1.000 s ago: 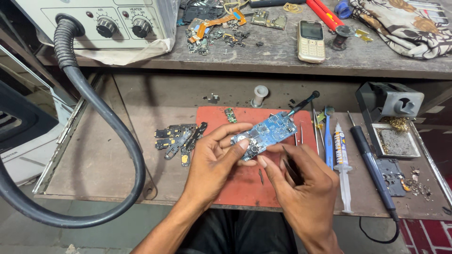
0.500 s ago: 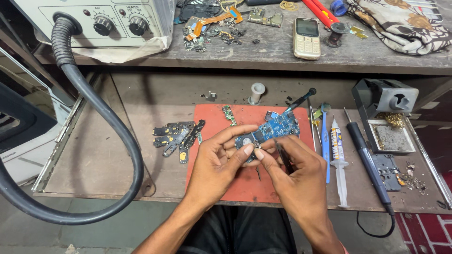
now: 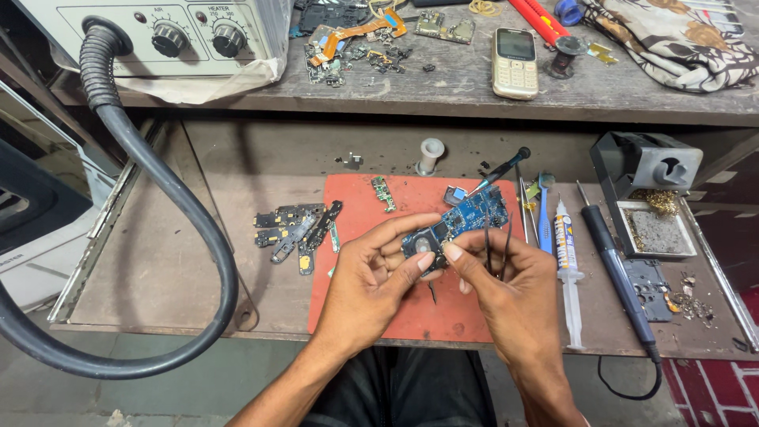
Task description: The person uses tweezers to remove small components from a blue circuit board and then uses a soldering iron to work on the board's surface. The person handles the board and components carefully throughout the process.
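Left of both hands, a thick black hose [image 3: 170, 213] curves across the desk [image 3: 150, 269] from the grey hot-air station [image 3: 158, 35] far above them. Beneath the hands lies the red mat [image 3: 371, 213]. The left hand [image 3: 371, 277] has its grip closed on the near end of the blue circuit board [image 3: 466, 217], thumb pressed on top. The right hand [image 3: 506, 281] touches the board's edge with its fingertips, its grip pinched on black tweezers [image 3: 496, 245]. Right of it lie a syringe [image 3: 568, 261] and a soldering iron [image 3: 617, 269]; left of the left hand, small dark phone parts [image 3: 296, 229].
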